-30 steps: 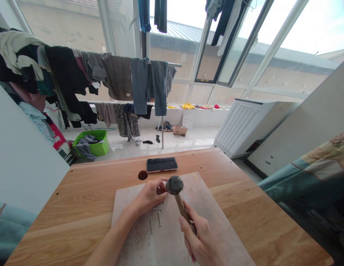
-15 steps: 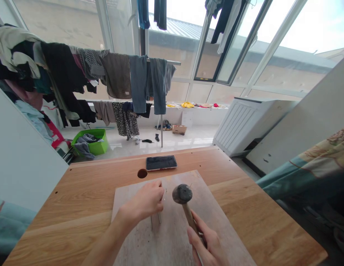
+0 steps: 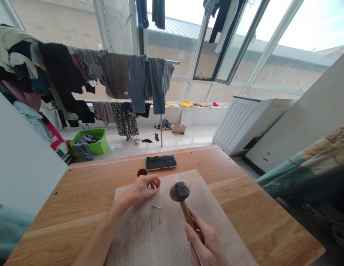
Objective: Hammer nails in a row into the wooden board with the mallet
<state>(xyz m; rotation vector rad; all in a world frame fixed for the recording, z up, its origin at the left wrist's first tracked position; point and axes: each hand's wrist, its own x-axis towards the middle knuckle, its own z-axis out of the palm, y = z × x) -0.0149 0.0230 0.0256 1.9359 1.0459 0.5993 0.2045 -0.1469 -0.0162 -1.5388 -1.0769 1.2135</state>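
Note:
My right hand (image 3: 205,240) grips the wooden handle of a hammer (image 3: 179,192), whose dark round head hovers over a pale grey board (image 3: 216,221) on the wooden table (image 3: 77,195). My left hand (image 3: 142,188) rests on the board's far left part, fingers pinched on a thin nail (image 3: 158,190) held upright. The hammer head is just right of that hand. Three loose nails (image 3: 157,212) lie on the board between my two hands.
A dark phone (image 3: 161,162) lies at the table's far edge, next to a round hole (image 3: 142,172) in the tabletop. Beyond the table are a clothes rack (image 3: 111,74), a green basket (image 3: 91,142) and a white radiator cover (image 3: 244,122). A patterned cloth (image 3: 313,162) lies at right.
My left hand went down to the loose nails and came back up the board with a nail pinched. The hammer head drifted slightly right and back.

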